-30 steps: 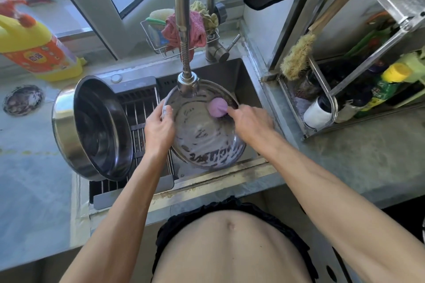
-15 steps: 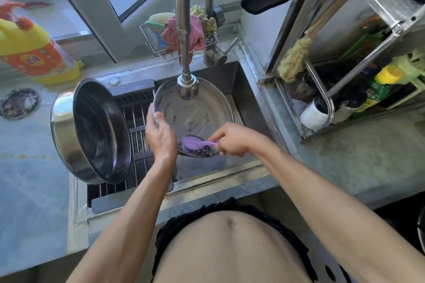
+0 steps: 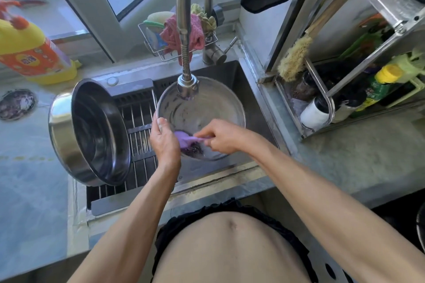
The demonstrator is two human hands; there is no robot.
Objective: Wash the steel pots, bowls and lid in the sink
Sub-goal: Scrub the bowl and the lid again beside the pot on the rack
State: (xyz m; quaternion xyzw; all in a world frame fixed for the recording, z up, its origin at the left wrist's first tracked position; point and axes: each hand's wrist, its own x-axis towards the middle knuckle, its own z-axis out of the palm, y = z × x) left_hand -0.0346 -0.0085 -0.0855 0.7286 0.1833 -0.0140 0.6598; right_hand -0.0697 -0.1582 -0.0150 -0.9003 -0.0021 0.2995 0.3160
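Currently steel bowl (image 3: 202,107) sits tilted in the sink (image 3: 248,89), under the faucet head (image 3: 188,86). Left hand (image 3: 164,142) grips its rim at 8 o'clock; right hand (image 3: 222,136) pinches a purple brush (image 3: 186,141) at 6 o'clock. Big pot (image 3: 92,133) leans on the rack (image 3: 140,144) at 9 o'clock.

R hand (image 3: 220,136) w/ purple brush (image 3: 184,141) moved to bowl's (image 3: 207,107) near rim.
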